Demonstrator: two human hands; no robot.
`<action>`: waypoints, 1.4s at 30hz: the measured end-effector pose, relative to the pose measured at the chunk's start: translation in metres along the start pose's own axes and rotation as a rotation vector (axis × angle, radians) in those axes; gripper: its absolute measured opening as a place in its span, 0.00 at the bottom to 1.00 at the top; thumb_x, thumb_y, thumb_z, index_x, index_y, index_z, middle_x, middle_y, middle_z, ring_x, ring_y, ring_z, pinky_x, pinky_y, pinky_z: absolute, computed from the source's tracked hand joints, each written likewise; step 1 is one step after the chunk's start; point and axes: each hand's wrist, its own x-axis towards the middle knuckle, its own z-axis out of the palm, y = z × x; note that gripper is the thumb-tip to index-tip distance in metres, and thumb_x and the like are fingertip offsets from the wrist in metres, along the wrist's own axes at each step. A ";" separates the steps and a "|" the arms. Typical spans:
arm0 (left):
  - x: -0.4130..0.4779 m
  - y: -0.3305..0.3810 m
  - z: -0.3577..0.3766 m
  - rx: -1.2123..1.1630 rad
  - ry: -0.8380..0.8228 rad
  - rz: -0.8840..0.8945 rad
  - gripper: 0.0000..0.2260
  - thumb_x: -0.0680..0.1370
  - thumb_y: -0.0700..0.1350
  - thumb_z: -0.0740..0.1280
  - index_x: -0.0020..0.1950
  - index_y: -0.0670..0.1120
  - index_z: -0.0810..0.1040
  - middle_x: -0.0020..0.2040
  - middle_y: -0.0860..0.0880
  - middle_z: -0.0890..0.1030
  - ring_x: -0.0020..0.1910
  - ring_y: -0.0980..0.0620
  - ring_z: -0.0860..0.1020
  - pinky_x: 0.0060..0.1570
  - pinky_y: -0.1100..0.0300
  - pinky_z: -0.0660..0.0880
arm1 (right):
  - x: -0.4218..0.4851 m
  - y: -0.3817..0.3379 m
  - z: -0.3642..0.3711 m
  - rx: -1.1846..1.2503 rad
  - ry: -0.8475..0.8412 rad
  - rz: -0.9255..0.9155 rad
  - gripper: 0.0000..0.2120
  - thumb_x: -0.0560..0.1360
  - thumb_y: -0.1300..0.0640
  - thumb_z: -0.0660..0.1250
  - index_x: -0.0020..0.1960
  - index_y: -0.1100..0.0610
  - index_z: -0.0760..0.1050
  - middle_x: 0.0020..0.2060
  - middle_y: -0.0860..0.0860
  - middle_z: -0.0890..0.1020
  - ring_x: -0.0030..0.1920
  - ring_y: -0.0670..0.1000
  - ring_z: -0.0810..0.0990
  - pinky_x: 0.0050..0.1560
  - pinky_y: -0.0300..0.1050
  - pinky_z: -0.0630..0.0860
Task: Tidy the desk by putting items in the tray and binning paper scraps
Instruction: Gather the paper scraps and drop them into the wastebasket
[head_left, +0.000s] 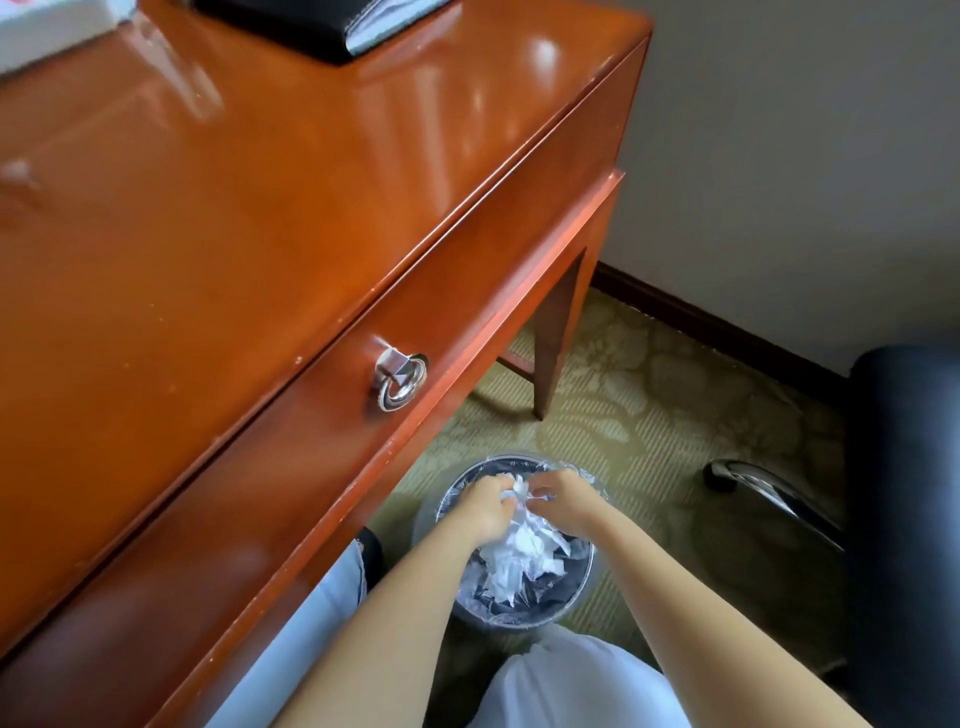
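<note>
Both hands met over the bin (584, 582) at six o'clock, left hand (485, 506) and right hand (563, 493) pinching crumpled paper (519, 491).

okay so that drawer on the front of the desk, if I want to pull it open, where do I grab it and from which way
Take the silver ring pull on the drawer front. It hangs flat against the wood from a small metal mount, so come straight at the front face, hook a finger under the lower edge of the ring and pull toward you. Both hands are over the bin with paper now.
</note>
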 end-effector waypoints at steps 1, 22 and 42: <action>-0.003 0.001 -0.001 0.024 -0.003 -0.002 0.18 0.82 0.43 0.56 0.72 0.46 0.68 0.71 0.44 0.70 0.65 0.42 0.73 0.61 0.54 0.71 | -0.002 -0.002 -0.002 -0.012 -0.002 -0.001 0.07 0.77 0.62 0.63 0.50 0.56 0.80 0.48 0.51 0.82 0.55 0.54 0.78 0.58 0.44 0.71; -0.216 0.061 -0.093 0.547 0.160 0.357 0.20 0.81 0.53 0.58 0.71 0.49 0.68 0.71 0.48 0.70 0.67 0.48 0.71 0.67 0.48 0.68 | -0.154 -0.120 -0.106 -0.438 0.171 -0.290 0.09 0.76 0.56 0.64 0.51 0.56 0.81 0.50 0.52 0.84 0.50 0.52 0.81 0.53 0.44 0.77; -0.459 -0.066 -0.194 0.531 0.767 0.165 0.16 0.81 0.52 0.57 0.68 0.57 0.70 0.71 0.57 0.70 0.70 0.57 0.67 0.68 0.59 0.66 | -0.288 -0.351 -0.030 -0.639 0.112 -0.931 0.12 0.75 0.60 0.64 0.56 0.53 0.79 0.50 0.48 0.83 0.50 0.49 0.81 0.52 0.47 0.80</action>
